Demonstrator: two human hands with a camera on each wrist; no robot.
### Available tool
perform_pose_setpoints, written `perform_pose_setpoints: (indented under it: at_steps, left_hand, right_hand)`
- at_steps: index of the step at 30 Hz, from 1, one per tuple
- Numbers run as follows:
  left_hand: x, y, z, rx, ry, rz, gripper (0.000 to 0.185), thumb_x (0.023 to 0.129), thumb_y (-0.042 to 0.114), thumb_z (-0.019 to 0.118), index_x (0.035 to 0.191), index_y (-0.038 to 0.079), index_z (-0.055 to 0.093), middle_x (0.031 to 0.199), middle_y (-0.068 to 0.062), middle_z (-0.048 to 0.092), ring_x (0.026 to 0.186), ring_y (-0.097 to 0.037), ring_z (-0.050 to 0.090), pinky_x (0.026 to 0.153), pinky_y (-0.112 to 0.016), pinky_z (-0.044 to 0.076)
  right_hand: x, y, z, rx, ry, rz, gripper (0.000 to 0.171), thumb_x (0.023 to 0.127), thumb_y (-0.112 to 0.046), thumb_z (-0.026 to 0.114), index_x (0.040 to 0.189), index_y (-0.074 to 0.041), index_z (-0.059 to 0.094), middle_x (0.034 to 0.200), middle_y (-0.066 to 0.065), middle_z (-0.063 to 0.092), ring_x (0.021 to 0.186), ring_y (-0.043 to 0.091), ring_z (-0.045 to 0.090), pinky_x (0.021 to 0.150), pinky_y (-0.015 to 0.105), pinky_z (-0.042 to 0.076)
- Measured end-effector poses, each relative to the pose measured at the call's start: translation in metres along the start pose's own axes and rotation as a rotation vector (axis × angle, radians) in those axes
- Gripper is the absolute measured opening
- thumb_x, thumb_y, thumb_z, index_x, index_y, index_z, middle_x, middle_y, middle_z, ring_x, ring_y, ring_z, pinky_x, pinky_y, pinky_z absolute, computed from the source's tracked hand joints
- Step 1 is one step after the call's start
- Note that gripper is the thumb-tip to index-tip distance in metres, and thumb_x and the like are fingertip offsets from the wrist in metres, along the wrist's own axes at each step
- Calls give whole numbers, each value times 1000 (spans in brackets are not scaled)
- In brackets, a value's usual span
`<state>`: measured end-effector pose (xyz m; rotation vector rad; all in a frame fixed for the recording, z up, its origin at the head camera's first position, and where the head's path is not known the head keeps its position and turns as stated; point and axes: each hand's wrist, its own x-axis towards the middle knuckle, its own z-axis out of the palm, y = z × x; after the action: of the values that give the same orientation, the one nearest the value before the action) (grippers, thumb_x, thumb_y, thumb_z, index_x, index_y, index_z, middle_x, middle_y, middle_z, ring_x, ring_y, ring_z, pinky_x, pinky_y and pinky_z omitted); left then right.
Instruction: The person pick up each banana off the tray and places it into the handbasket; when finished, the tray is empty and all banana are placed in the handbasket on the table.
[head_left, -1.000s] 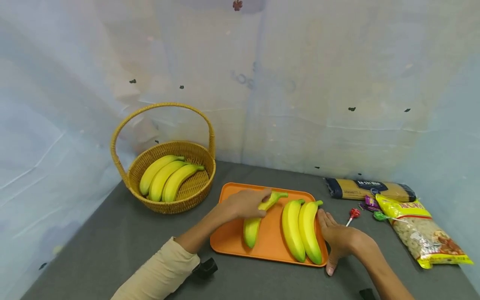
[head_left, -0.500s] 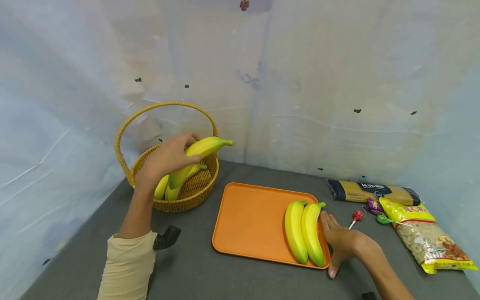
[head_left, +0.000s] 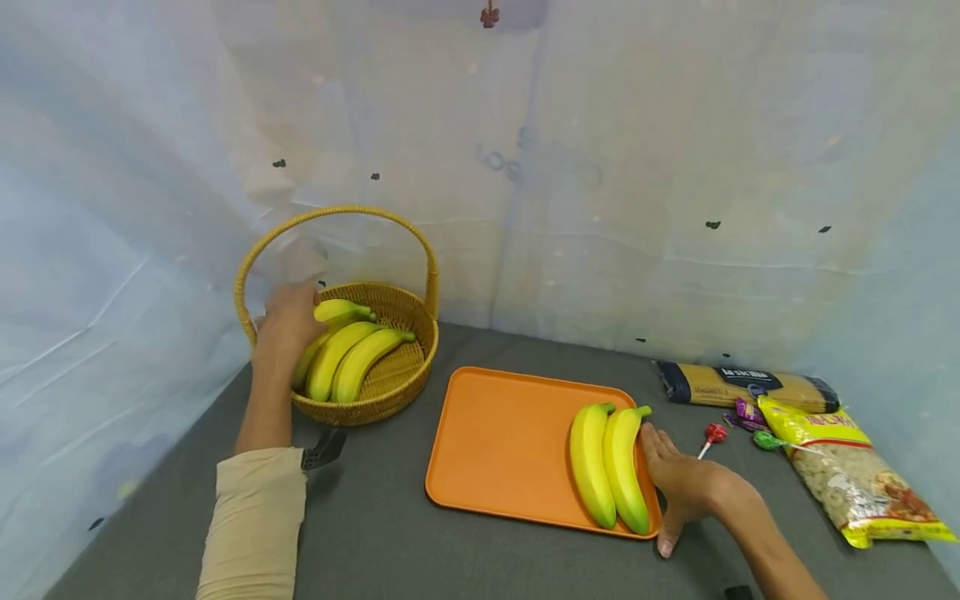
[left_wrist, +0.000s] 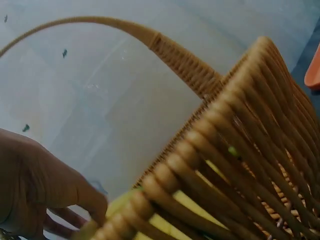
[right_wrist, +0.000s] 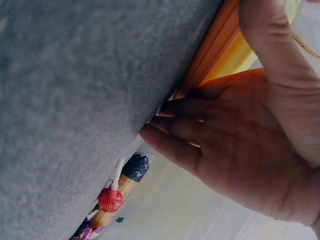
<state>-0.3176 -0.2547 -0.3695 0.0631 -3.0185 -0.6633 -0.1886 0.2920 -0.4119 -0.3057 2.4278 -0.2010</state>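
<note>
At the left side of the wicker basket, my left hand holds a yellow banana by its left end, over other bananas lying in the basket. The left wrist view has the fingers bent down behind the basket rim, with yellow partly hidden there. My right hand rests with fairly straight fingers along the right edge of the orange tray. Two bananas lie side by side at that end of the tray. In the right wrist view the fingertips touch the grey cloth.
Right of the tray are a red lollipop, a green lollipop, purple-wrapped sweets, a spaghetti packet and a yellow-topped snack bag. The basket's tall handle arches above it. A pale sheet hangs behind.
My left hand took the third banana from the tray, carried it left over the basket and lowered it at the basket's left side. My right hand stayed at the tray's edge.
</note>
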Motion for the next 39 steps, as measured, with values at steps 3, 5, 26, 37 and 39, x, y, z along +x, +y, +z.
perform_pose_setpoints:
  at_steps: [3,5,26,37,39]
  left_hand:
    - [1,-6,5,-10,11,0,38,100,-1,59,137,-8,51,143,-37,41,131,-63,38,104,-83,32]
    - [1,-9,6,-8,21,9,38,100,-5,56,137,-9,52,144,-38,40,132,-64,38,105,-84,31]
    - [-47,155,44,150,-64,591,41,106,28,62,143,9,60,133,-16,66,110,-31,70,91,-45,60]
    - [-103,230,145,227,-498,924,60,106,63,41,162,52,24,149,-7,57,124,-27,64,99,-41,57]
    - [-108,233,155,273,-570,913,62,103,68,40,160,58,20,159,-6,49,136,-31,58,105,-46,54]
  right_hand:
    - [1,0,1,-2,-4,6,161,52,-48,99,163,12,-2,168,41,-1,157,59,5,123,74,15]
    - [2,0,1,-4,-7,11,161,52,-48,99,163,11,-3,168,41,-1,158,58,5,123,74,15]
    - [1,1,0,9,-18,28,162,52,-46,100,163,10,-3,168,41,-2,157,59,6,123,74,16]
    - [2,1,2,-13,-24,36,160,52,-48,98,164,10,-1,170,39,-1,158,58,6,123,73,18]
    - [2,1,3,-16,-23,43,160,52,-49,98,164,10,-1,170,39,-1,158,58,6,123,73,18]
